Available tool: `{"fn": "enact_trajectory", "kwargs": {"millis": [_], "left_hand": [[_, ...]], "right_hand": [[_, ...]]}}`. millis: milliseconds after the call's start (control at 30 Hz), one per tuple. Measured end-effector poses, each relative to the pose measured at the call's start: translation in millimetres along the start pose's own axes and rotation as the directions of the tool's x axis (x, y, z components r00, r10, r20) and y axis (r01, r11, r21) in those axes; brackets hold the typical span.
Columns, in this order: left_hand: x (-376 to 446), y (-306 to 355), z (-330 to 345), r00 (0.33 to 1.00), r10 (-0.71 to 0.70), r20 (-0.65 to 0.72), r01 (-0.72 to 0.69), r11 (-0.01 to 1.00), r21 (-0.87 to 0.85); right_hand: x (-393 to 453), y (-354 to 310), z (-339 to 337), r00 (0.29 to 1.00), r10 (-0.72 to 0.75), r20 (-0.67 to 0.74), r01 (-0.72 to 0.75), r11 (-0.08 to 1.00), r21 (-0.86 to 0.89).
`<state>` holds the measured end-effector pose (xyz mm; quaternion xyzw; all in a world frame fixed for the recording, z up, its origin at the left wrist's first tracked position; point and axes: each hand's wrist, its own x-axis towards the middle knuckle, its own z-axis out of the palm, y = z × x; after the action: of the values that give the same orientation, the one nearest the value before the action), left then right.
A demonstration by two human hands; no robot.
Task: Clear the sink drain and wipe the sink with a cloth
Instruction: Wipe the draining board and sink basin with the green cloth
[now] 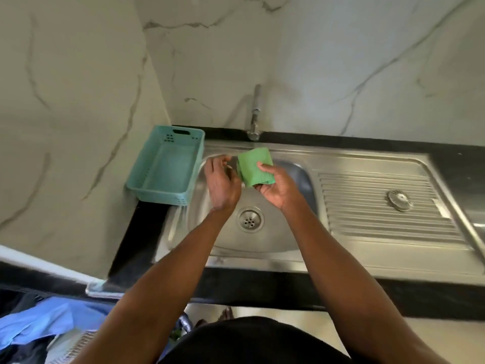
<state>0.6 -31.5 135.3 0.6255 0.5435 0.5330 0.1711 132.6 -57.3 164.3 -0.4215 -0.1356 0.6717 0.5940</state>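
A folded green cloth point(254, 166) is held above the steel sink bowl point(265, 240) by my right hand point(275, 189), thumb on top and fingers beneath. My left hand point(220, 182) hovers just left of the cloth with its fingers loosely curled near the cloth's edge; whether it touches the cloth is unclear. The round drain point(250, 219) lies bare in the bowl's floor below both hands. A round metal drain strainer point(399, 200) rests on the ribbed drainboard point(372, 219) to the right.
A teal plastic basket point(168, 168) stands on the left rim of the sink. The tap point(255, 116) rises from the back wall above the bowl. Black counter edges the sink. Blue fabric point(39, 321) lies at lower left.
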Motion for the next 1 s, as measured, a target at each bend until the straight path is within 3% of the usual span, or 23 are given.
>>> {"fn": "enact_trajectory", "kwargs": {"millis": [100,133,200,233,267,300,400,500,567,633,767,1000], "left_hand": [[-25.7,11.5,29.5,0.934,-0.337,0.121,0.349,0.932,-0.096],[-32.1,13.2,40.1,0.859,-0.473,0.198,0.505,0.848,-0.163],[-41.4,18.8,55.6,0.594,-0.635,0.494,0.801,0.522,-0.293],[-47.5,24.3,61.2,0.457,-0.620,0.638,0.889,0.349,-0.298],[-53.3,30.2,64.9,0.370,-0.582,0.725,0.929,0.245,-0.277],[-58.9,34.2,69.8,0.331,-0.551,0.766,0.943,0.207,-0.259],[-73.9,43.8,84.2,0.354,-0.520,0.778,0.935,0.179,-0.306],[-83.7,55.0,97.1,0.384,-0.520,0.763,0.923,0.217,-0.317],[-87.4,61.5,104.4,0.398,-0.550,0.734,0.917,0.238,-0.320],[-87.0,68.7,110.9,0.418,-0.600,0.682,0.908,0.255,-0.331],[-78.5,76.5,120.0,0.483,-0.659,0.576,0.875,0.347,-0.337],[-53.5,65.5,128.0,0.516,-0.686,0.513,0.855,0.450,-0.259]], "right_hand": [[-19.1,-8.0,-49.5,0.999,-0.010,-0.042,0.008,0.998,-0.066],[-25.6,-12.3,-64.9,0.998,-0.014,-0.058,0.009,0.996,-0.088],[-36.7,-20.3,-90.3,0.996,-0.009,-0.087,-0.001,0.994,-0.111],[-41.8,-24.5,-102.7,0.996,-0.005,-0.092,-0.005,0.993,-0.117],[-45.7,-28.6,-114.7,0.996,-0.004,-0.093,-0.008,0.992,-0.126],[-48.3,-32.1,-125.3,0.996,-0.006,-0.094,-0.007,0.991,-0.136],[-52.5,-39.1,-148.6,0.995,-0.028,-0.100,0.003,0.970,-0.244],[-52.0,-40.5,-163.0,0.973,-0.156,-0.168,0.052,0.864,-0.501],[-54.9,-43.6,-165.3,0.966,-0.216,-0.143,0.093,0.803,-0.589],[-58.1,-47.9,-168.0,0.982,-0.185,-0.049,0.116,0.781,-0.614],[-57.2,-46.9,-173.9,0.993,-0.113,0.039,0.103,0.639,-0.763],[-41.8,-63.3,-174.6,0.993,-0.077,-0.090,0.016,0.842,-0.539]]}}
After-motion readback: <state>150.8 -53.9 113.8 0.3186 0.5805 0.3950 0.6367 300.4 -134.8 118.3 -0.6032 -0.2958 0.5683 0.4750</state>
